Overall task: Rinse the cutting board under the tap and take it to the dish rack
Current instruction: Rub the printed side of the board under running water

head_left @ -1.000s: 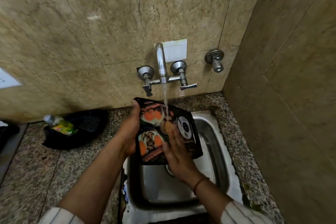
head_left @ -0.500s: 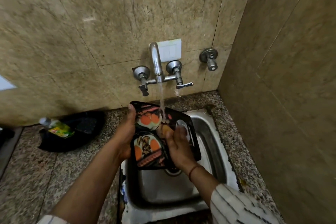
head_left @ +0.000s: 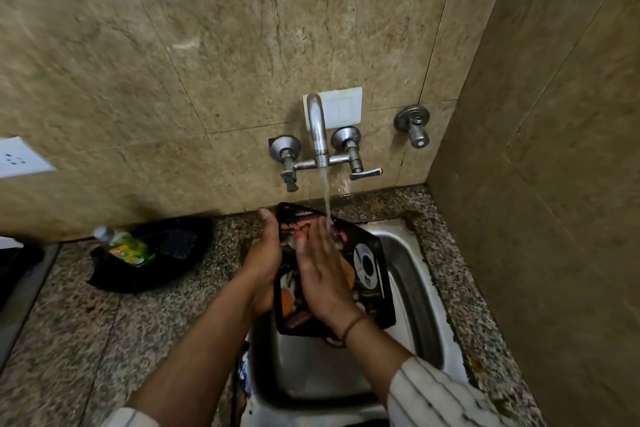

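A dark cutting board (head_left: 372,267) printed with food pictures is tilted over the steel sink (head_left: 414,274), under the running tap (head_left: 317,128). My left hand (head_left: 265,260) grips the board's left edge, fingers wrapped around it. My right hand (head_left: 320,274) lies flat on the board's printed face, fingers spread and pointing toward the wall. The water stream lands on the board's upper part, by my right fingers. My hands cover the middle of the board. No dish rack is visible.
A green bottle (head_left: 126,248) lies in a black pan (head_left: 173,253) on the speckled granite counter (head_left: 104,340) to the left. A second wall valve (head_left: 414,126) sits right of the tap. A tiled side wall closes off the right.
My right hand has slid up the board's face toward the water stream. The left hand keeps its grip on the left edge. The camera has shifted slightly.
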